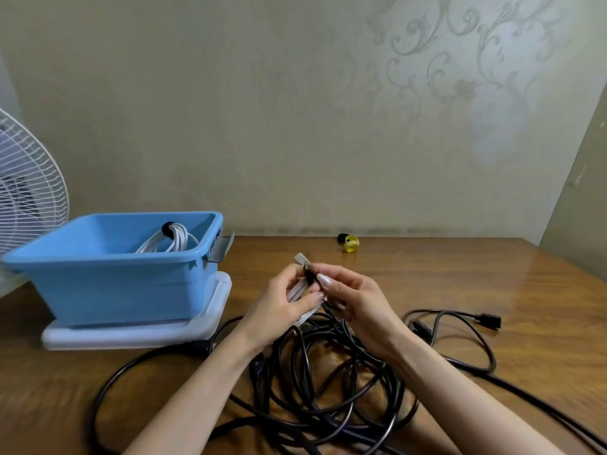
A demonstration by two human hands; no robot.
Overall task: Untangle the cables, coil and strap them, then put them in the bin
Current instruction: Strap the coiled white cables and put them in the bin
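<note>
Both hands hover over the tangled black cables (328,389) at the brown wooden table's (492,284) front edge. The left hand (282,303) curls round a small white cable bundle (295,290), and the right hand (354,300) pinches its black strap (309,274). The blue plastic bin (108,284) sits by the left edge.

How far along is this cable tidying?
Done: one strapped white coil lies in the blue bin. In hand: the left hand holds a second white cable while the right hand pinches a black strap around it. Left: the black cables lie tangled on the table.
</note>
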